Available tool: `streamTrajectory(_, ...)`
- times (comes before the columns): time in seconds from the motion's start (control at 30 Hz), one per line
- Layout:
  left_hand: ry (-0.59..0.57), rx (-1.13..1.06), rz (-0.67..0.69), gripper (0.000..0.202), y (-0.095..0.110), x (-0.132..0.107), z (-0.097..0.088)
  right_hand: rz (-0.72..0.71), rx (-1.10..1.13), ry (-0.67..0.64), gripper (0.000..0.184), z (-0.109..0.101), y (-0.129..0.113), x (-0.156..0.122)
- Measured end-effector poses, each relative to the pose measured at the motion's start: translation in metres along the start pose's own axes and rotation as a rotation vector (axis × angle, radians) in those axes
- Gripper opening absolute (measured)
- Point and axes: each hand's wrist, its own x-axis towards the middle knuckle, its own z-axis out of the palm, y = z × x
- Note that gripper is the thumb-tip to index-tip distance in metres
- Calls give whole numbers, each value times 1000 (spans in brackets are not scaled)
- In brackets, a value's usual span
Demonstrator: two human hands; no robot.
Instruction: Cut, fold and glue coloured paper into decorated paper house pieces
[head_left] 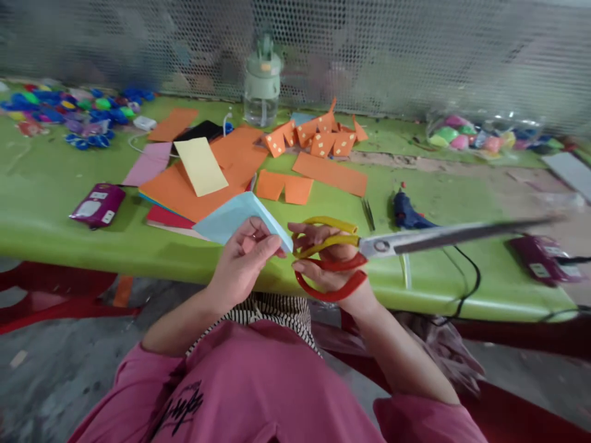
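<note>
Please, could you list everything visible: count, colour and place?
scissors: 1, yellow-red handles, front centre
folded sheet: 1, light blue, front centre
paper pile: 1, mostly orange, left centre
loose papers: 2, orange, centre
spotted figures: several, orange, back centre
tweezers: 1, dark, beyond scissors
glue gun: 1, blue, beyond scissors
boxy devices: 2, purple, left and right
bottle: 1, pale green, back centre
small pieces: many, multicoloured, back left
clear packet: 1, multicoloured contents, back right
table: 1, green, across middle
panel: 1, grey, behind table
seats: count unclear, red, below table
left grip: 1, holding folded sheet
right grip: 1, holding scissors
</note>
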Motion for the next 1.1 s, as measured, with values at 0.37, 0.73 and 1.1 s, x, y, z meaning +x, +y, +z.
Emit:
streamTrajectory(0.37,106,61,-68,39,-2,0,-8,-1,-210,152,25,27,-8,25)
streamTrajectory(0.73,-100,783,23,52,74,19,-51,91,-135,26,25,23,-18,26)
streamTrajectory(1.1,-36,511,-288,26,58,33,-66,220,-184,-330,41,-14,-35,7)
